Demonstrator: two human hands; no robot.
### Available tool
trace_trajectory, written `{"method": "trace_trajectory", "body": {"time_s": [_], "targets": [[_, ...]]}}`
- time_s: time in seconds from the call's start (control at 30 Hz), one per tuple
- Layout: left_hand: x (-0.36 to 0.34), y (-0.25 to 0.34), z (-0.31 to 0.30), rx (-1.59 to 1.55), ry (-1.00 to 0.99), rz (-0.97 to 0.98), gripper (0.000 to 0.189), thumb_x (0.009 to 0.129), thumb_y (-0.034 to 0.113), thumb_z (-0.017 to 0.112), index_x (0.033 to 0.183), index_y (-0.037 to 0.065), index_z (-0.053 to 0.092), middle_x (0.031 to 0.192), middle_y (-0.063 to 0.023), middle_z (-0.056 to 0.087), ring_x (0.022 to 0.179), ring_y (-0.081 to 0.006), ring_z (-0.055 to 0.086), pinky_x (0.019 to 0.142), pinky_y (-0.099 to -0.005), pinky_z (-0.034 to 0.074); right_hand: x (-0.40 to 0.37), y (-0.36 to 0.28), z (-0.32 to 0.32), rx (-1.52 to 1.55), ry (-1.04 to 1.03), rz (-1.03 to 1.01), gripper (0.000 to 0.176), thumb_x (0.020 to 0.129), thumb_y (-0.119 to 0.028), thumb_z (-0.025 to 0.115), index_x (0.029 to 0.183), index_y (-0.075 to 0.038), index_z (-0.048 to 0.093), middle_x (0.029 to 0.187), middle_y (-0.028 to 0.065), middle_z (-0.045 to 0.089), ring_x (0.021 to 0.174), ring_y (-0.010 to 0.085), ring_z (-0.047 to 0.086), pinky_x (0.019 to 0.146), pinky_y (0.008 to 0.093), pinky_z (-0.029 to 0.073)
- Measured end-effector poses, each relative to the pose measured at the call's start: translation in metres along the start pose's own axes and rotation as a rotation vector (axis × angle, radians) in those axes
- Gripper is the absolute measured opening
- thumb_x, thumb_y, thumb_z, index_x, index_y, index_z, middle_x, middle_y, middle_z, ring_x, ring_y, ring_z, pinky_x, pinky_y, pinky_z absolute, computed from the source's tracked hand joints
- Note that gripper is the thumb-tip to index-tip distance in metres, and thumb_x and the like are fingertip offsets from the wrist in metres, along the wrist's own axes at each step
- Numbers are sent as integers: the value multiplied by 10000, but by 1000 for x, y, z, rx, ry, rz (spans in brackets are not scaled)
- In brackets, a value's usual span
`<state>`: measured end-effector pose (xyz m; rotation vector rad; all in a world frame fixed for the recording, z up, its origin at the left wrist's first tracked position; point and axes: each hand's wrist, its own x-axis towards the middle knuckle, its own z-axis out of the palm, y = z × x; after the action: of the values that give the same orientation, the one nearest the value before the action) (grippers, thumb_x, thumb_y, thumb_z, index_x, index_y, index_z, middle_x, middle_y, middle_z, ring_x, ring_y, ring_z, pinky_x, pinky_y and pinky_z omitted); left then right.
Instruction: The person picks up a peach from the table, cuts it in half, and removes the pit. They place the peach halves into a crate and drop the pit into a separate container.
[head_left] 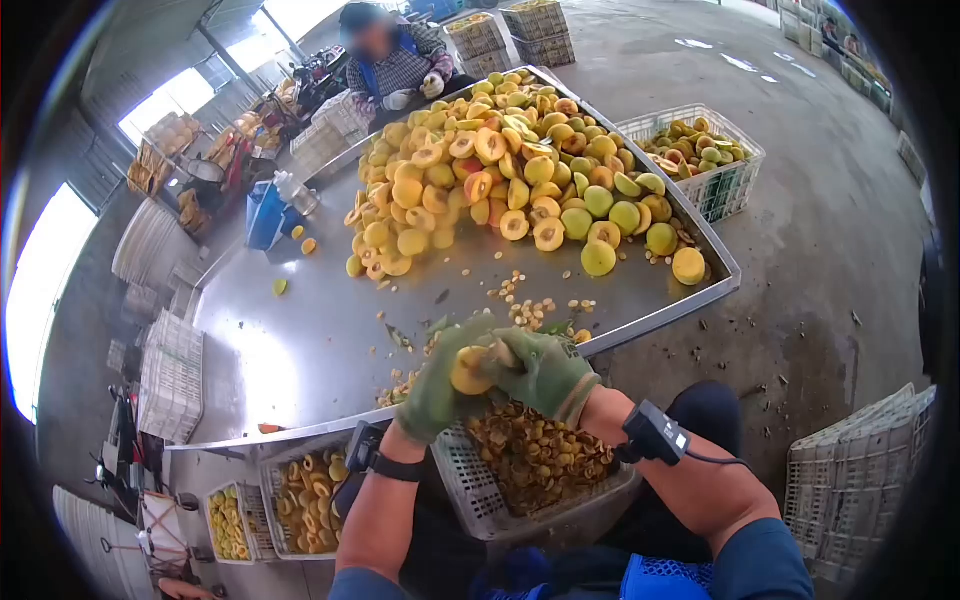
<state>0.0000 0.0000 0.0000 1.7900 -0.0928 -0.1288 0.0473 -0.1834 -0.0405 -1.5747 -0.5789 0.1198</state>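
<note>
My left hand (435, 385), in a green glove, is closed round a yellow peach half (471, 371). Right beside it, my right hand (543, 372), gloved too, has its fingers curled at the fruit's edge; what lies between them is too small to make out. Both hands are over the near edge of a metal table (290, 350). A heap of cut and whole peaches (490, 160) covers the table's far part, and loose pits (530, 308) lie just beyond my hands. Below my hands stands a crate of pits and scraps (545, 460).
A person (385, 60) in a checked shirt sits at the table's far side. A blue container (268, 215) stands at the left. Crates of fruit are at the right (715, 175) and lower left (300, 500). Empty crates (855, 480) are stacked at the lower right.
</note>
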Motion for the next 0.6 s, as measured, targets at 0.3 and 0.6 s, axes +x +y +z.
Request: {"method": "trace_trajectory", "body": {"time_s": [0.3, 0.6], "targets": [[-4, -45, -1, -420, 181, 35, 597, 993, 232, 660, 1494, 23, 409, 1363, -151, 614, 1078, -251, 692, 904, -365, 592, -23, -4, 6, -443, -125, 32, 235, 942, -269, 683, 981, -48, 611, 842, 208, 689, 767, 416, 676, 667, 490, 519], [-3, -56, 8, -325, 250, 53, 553, 1095, 474, 436, 1399, 19, 519, 1240, -121, 653, 1038, -206, 677, 916, -346, 571, -22, 1, 20, -423, -181, 14, 378, 962, -308, 658, 1223, -45, 581, 932, 217, 708, 875, 434, 679, 748, 512, 535]]}}
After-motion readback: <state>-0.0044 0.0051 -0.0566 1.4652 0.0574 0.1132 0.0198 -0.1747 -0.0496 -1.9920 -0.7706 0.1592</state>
